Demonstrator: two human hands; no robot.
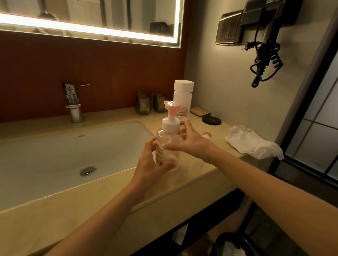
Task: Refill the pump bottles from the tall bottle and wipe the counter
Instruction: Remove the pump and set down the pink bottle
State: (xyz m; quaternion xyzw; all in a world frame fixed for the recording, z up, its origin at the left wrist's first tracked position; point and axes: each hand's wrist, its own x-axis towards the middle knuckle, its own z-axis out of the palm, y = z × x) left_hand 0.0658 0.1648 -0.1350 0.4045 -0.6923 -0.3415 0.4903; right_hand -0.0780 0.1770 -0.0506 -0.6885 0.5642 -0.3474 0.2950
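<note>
A clear pump bottle (166,147) with a white collar and pink pump head stands at the counter's front edge, right of the sink. My left hand (152,163) grips its lower body. My right hand (187,140) is at its shoulder, fingers curled by the white collar. Behind it stands the tall bottle (183,94) with a white cap, and an open clear bottle (182,111) without a pump. A second pump head (206,135), red and white, lies partly hidden behind my right hand. A white wipe (251,142) lies crumpled at the counter's right end.
The white sink (50,151) and chrome tap (73,104) fill the left. Two dark cups (150,102), a brown soap box (200,111) and a black round lid (211,120) sit at the back. A hair dryer (266,28) hangs on the right wall. A bin (235,248) stands below.
</note>
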